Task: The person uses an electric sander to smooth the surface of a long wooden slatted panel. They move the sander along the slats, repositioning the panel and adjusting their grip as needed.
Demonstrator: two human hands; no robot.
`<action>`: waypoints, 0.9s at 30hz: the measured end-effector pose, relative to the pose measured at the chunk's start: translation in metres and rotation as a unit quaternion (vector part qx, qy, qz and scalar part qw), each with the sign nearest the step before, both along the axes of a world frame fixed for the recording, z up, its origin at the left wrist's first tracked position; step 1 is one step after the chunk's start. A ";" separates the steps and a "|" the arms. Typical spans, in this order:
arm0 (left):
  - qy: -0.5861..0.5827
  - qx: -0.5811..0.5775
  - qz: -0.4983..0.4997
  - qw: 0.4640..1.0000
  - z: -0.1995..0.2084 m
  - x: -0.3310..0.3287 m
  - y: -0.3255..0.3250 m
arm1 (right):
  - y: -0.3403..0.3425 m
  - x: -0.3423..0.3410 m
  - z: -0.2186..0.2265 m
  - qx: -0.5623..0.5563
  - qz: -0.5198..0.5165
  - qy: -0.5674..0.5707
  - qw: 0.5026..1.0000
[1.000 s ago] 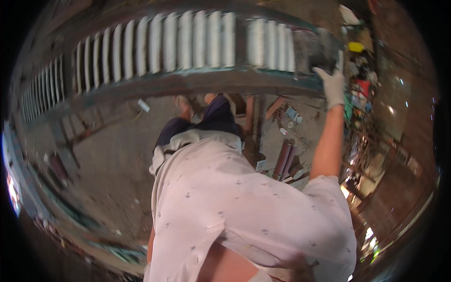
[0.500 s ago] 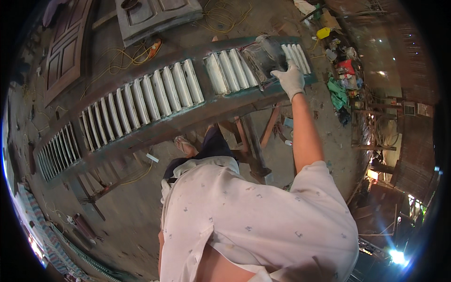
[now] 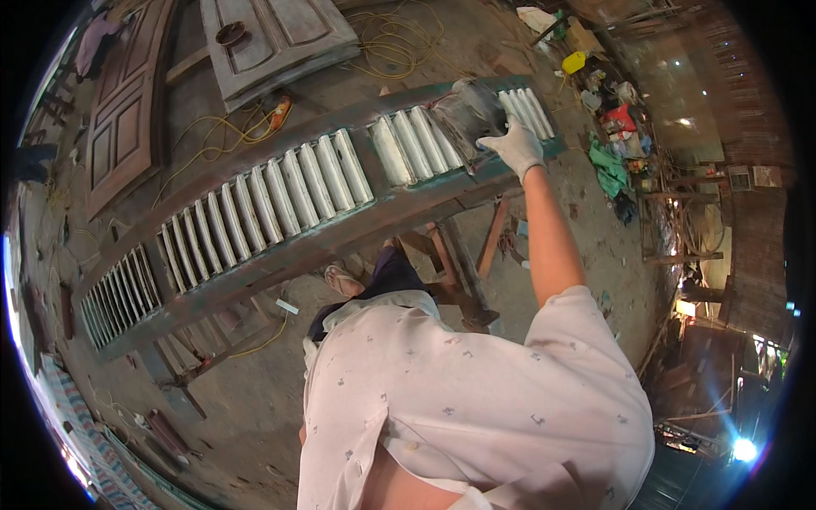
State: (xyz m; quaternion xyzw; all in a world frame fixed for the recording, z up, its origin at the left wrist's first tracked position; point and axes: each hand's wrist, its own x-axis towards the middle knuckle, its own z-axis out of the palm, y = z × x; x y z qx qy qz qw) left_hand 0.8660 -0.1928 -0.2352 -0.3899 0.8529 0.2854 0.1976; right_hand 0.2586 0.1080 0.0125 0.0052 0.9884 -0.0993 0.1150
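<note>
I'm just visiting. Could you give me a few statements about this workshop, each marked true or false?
1. The right hand wears a pale glove. True.
2. The slatted panel lies flat on the floor. False: wooden supports hold it up.
3. A round brown dish sits on the grey panelled board. True.
4. The left hand grips the panel. False: that hand is out of view.

A long louvred shutter [image 3: 340,226] lies slanting, its dark frame worn greenish along the edges, its pale slats in three banks. Across the right bank, near the frame's right end, rests a crumpled-looking dark grey object [image 3: 470,110], its kind unclear.
</note>
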 end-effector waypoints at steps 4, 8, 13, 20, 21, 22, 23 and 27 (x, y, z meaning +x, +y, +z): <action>0.001 0.000 0.007 1.000 0.003 0.003 0.000 | 0.004 -0.004 -0.007 0.000 -0.001 0.001 1.000; 0.000 0.000 0.015 1.000 0.010 0.010 -0.001 | 0.013 -0.006 -0.013 -0.006 0.007 0.004 1.000; 0.000 0.003 0.021 1.000 0.015 0.014 0.000 | 0.006 0.004 -0.001 0.021 -0.002 0.023 1.000; -0.007 -0.003 0.022 1.000 0.027 0.024 0.000 | -0.026 0.123 0.000 -0.157 0.236 0.280 0.917; -0.008 -0.002 0.019 1.000 0.029 0.027 0.000 | -0.022 0.156 -0.016 -0.126 0.293 0.197 0.927; -0.009 0.003 0.018 1.000 0.030 0.028 0.001 | -0.018 0.185 -0.031 -0.115 0.335 0.092 0.931; -0.010 0.005 0.016 1.000 0.030 0.029 0.001 | -0.008 0.216 -0.054 -0.100 0.344 -0.067 0.931; -0.014 0.015 0.018 1.000 0.037 0.031 0.002 | 0.057 0.333 -0.158 -0.189 0.183 -0.323 0.909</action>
